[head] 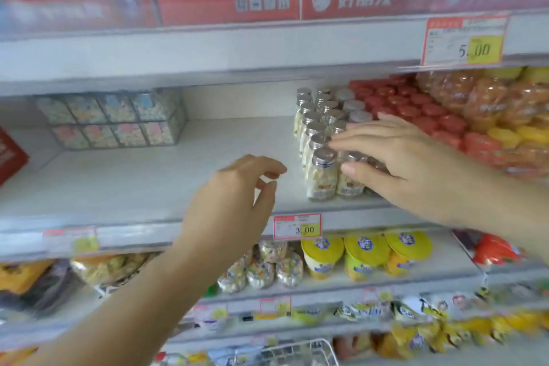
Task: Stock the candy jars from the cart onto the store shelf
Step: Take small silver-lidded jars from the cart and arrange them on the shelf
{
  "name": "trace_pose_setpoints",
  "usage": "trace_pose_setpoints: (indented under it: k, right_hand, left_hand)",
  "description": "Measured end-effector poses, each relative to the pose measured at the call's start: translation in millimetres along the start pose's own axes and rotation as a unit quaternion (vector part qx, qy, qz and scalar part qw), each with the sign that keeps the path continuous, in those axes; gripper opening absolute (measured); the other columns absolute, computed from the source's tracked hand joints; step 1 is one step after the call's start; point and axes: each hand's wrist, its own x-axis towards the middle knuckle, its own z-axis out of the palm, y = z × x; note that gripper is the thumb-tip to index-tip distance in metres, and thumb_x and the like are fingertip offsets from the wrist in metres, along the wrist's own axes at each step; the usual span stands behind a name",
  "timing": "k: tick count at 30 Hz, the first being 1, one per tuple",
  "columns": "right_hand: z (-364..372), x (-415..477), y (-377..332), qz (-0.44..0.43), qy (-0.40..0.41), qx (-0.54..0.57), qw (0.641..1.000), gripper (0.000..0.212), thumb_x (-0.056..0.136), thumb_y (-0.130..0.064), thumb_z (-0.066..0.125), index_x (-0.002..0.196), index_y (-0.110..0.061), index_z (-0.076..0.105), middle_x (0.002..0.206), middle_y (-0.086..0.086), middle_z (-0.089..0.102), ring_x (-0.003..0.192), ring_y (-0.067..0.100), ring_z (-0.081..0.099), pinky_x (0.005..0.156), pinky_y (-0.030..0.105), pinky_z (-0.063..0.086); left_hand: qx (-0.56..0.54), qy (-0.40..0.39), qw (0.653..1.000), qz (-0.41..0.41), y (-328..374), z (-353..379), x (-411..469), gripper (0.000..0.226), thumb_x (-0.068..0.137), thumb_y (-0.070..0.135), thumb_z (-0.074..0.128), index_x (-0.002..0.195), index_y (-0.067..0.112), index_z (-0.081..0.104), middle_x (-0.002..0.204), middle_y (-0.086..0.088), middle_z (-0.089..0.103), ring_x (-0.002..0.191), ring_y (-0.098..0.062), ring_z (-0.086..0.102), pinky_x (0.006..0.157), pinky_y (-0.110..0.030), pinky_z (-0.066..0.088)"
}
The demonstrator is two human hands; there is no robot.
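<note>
Our right grip (pixel 416 163) lies flat over the front right of the candy jars (pixel 322 175), fingers straight across the silver lids and thumb pressed against the face of a front jar. It is spread apart and pushing, not clamped on anything. Our left grip (pixel 234 196) hovers just left of the jars over bare shelf (pixel 133 187), fingers loosely curled and holding nothing.

The jars stand upright in tight rows running from the shelf's front edge towards the back. We judge the step in hand to be squaring up this block and snugging the front jars against their neighbours.

The next move, as we see it, calls for more jars from the wire cart (pixel 300 350), which shows far below the jars. Its contents are too blurred to make out. New jars would go to the left of the block, where the shelf is open.

Touching the jars on their right are red-lidded tubs (pixel 416 110), so nothing can grow that way, and a hard push could topple a narrow jar. Well to the left of the jars sit clear boxes (pixel 113 119). Directly below the jars hangs a price tag (pixel 297 226), with yellow-lidded cups (pixel 365 249) beneath it.
</note>
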Motion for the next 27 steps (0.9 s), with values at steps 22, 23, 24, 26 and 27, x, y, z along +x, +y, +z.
trace_pose_setpoints:
  k: [22,23,24,26,27]
  right_hand:
    - [381.6,-298.6,-117.2,0.252,-0.427,0.218,0.841,0.038,0.091,-0.038,0.061,0.129,-0.036,0.06,0.131,-0.015,0.061,0.12,0.007,0.056,0.104,0.031,0.043]
    - [398.0,-304.5,-113.6,0.237,-0.454,0.203,0.835,0.041,0.091,-0.04,0.061,0.131,-0.036,0.059,0.134,-0.016,0.059,0.124,0.009,0.053,0.106,0.031,0.04]
    - [412.5,-309.0,-111.7,0.224,-0.477,0.19,0.828,0.041,0.09,-0.042,0.062,0.131,-0.036,0.06,0.134,-0.016,0.059,0.126,0.01,0.052,0.107,0.031,0.037]
    - [434.9,-317.2,-111.2,0.211,-0.512,0.178,0.813,0.033,0.089,-0.047,0.063,0.12,-0.036,0.067,0.125,-0.017,0.064,0.119,0.01,0.056,0.105,0.032,0.038]
    - [443.9,-321.7,-112.7,0.214,-0.519,0.176,0.808,0.027,0.089,-0.049,0.064,0.112,-0.036,0.071,0.116,-0.016,0.067,0.112,0.01,0.06,0.1,0.03,0.041]
  left_hand:
    - [0.064,-0.477,0.84,-0.249,-196.0,148.9,-349.9,0.034,0.097,0.035,0.051,0.131,0.038,0.05,0.128,0.013,0.057,0.114,-0.013,0.058,0.096,-0.031,0.047]
    - [0.072,-0.522,0.814,-0.246,-202.4,159.7,-365.7,0.038,0.097,0.037,0.052,0.135,0.037,0.048,0.134,0.01,0.055,0.12,-0.015,0.055,0.1,-0.033,0.045]
    - [0.074,-0.562,0.788,-0.241,-207.0,168.6,-378.8,0.043,0.097,0.039,0.052,0.139,0.035,0.045,0.139,0.007,0.053,0.125,-0.017,0.052,0.105,-0.035,0.042]
    - [0.061,-0.62,0.746,-0.236,-213.7,182.1,-398.9,0.051,0.097,0.044,0.053,0.145,0.03,0.042,0.147,0.002,0.047,0.133,-0.019,0.046,0.11,-0.038,0.038]
    - [0.051,-0.639,0.73,-0.236,-216.0,187.1,-406.4,0.054,0.097,0.047,0.053,0.147,0.029,0.04,0.15,0.001,0.044,0.136,-0.02,0.044,0.112,-0.039,0.035]
